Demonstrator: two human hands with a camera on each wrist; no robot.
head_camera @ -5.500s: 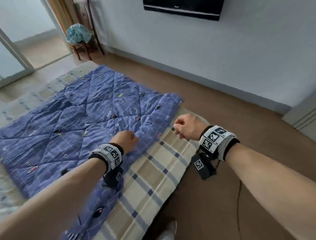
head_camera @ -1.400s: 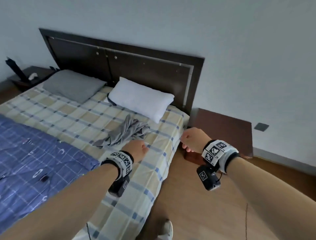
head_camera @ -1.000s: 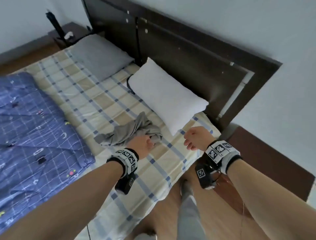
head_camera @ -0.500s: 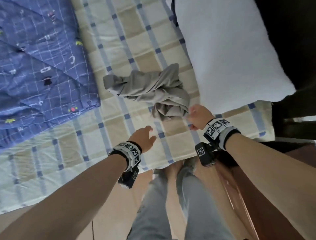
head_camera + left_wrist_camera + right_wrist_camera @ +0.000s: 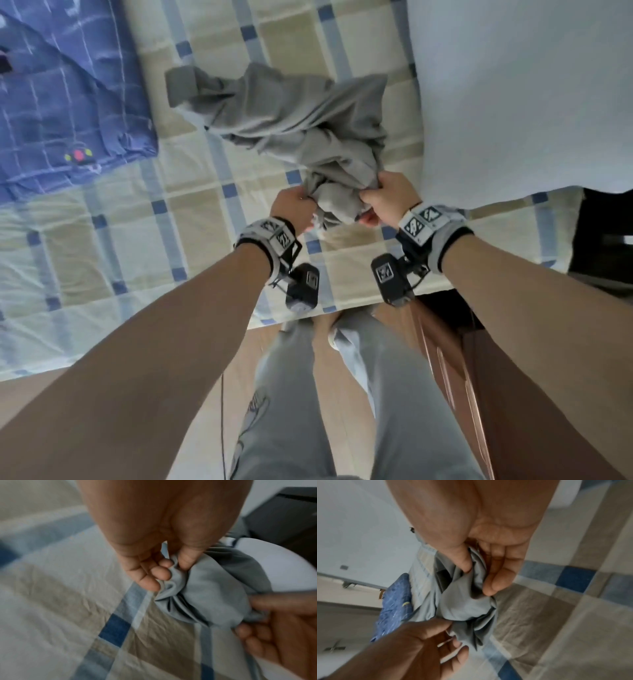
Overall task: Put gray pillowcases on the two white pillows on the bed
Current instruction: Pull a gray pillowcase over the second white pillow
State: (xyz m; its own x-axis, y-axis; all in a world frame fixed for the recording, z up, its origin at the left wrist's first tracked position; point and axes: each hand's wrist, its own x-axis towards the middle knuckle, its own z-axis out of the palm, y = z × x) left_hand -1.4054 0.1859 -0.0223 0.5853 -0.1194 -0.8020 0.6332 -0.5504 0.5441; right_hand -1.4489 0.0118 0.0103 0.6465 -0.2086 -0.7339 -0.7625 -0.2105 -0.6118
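Observation:
A crumpled gray pillowcase [image 5: 291,120] lies on the checked bed sheet [image 5: 102,240], just left of a bare white pillow [image 5: 520,96]. Both hands hold its near end. My left hand [image 5: 294,209] pinches a fold of the cloth between thumb and fingers, as the left wrist view shows [image 5: 173,568]. My right hand [image 5: 383,202] grips the bunched edge beside it, with thumb and fingers closed on the pillowcase [image 5: 465,601]. The far end of the pillowcase still rests on the sheet.
A blue quilt [image 5: 61,96] covers the bed at the upper left. A brown bedside cabinet [image 5: 479,359] stands at the right beside my legs [image 5: 308,411]. Dark headboard [image 5: 606,233] shows at the right edge. Wood floor lies below the bed edge.
I have leaned in closer over the bed. Both hands reached forward and took hold of the near end of the gray pillowcase; half a second ago the left hand was open and apart from it.

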